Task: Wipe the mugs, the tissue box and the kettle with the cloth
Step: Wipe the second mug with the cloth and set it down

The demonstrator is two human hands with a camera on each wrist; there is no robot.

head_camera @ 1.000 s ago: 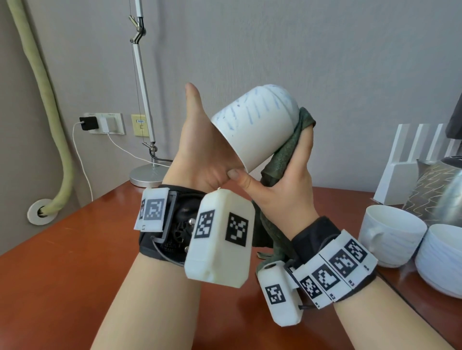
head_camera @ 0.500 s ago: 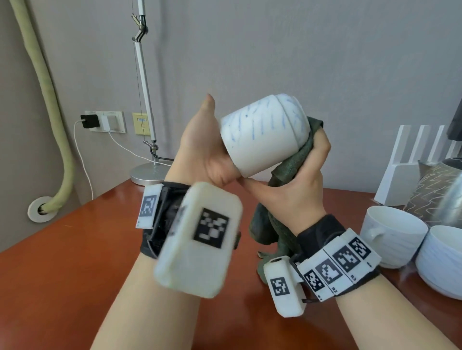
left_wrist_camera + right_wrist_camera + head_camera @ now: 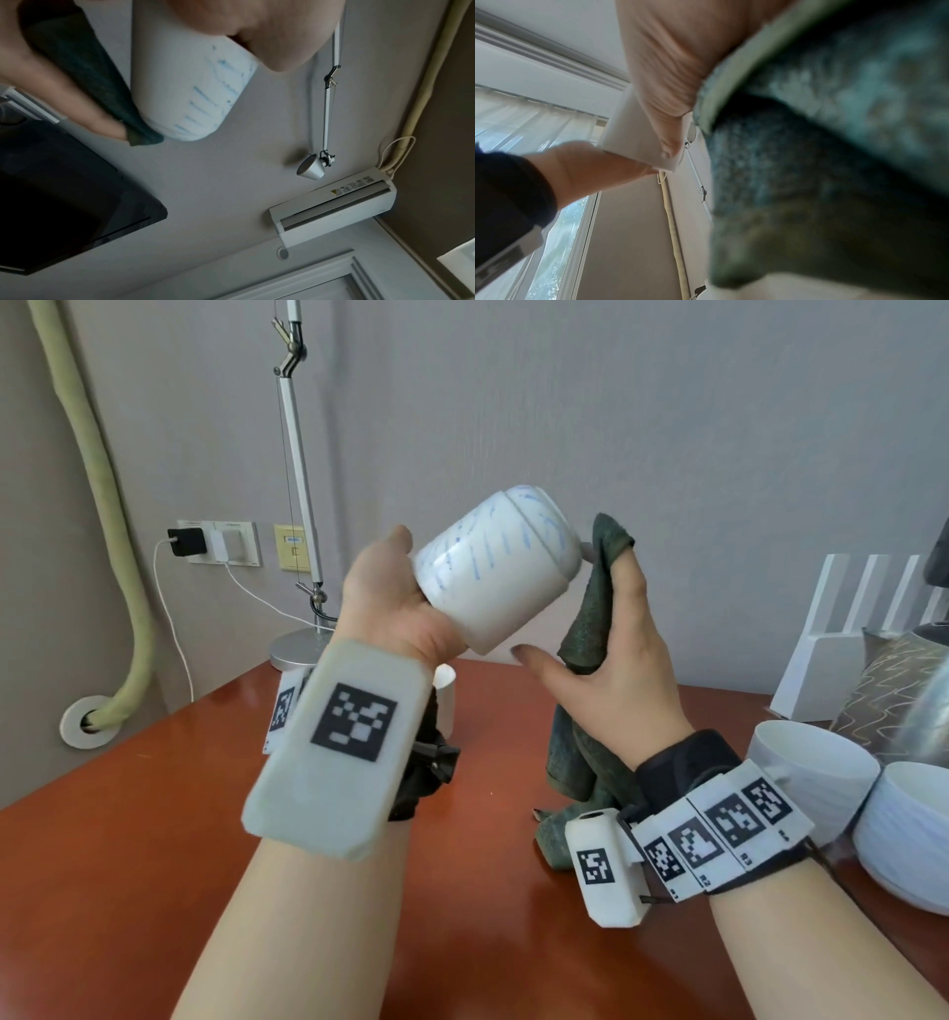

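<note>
Your left hand (image 3: 395, 613) is raised above the table, palm turned toward you, gripping a white mug with blue streaks (image 3: 495, 570) at its open rim. The thumb points up beside the rim, and the other fingers are hidden, seemingly inside the mug. The mug lies tilted on its side in the air, its rounded base pointing up and to the right.

Your right hand (image 3: 611, 660) is just to the right of the mug, fingers reaching upward with a dark green cloth (image 3: 590, 629) draped over them and pinned against the palm. The cloth-covered fingertip sits near the mug's base; in the left wrist view the cloth (image 3: 102, 85) lies against the mug's side (image 3: 185, 91). The thumb stretches toward the mug's lower rim. The rest of the cloth hangs down past your wrist toward the table.

Below both hands is a reddish-brown wooden table (image 3: 128, 839). At its right edge stand two more white mugs (image 3: 816, 773), close together. Behind them are a patterned tissue box (image 3: 883, 701) and part of a shiny kettle (image 3: 932, 706), cut off by the frame. A white slotted rack (image 3: 832, 639) stands behind those. At the back left, a desk lamp (image 3: 298, 469) rises from a round base.
</note>
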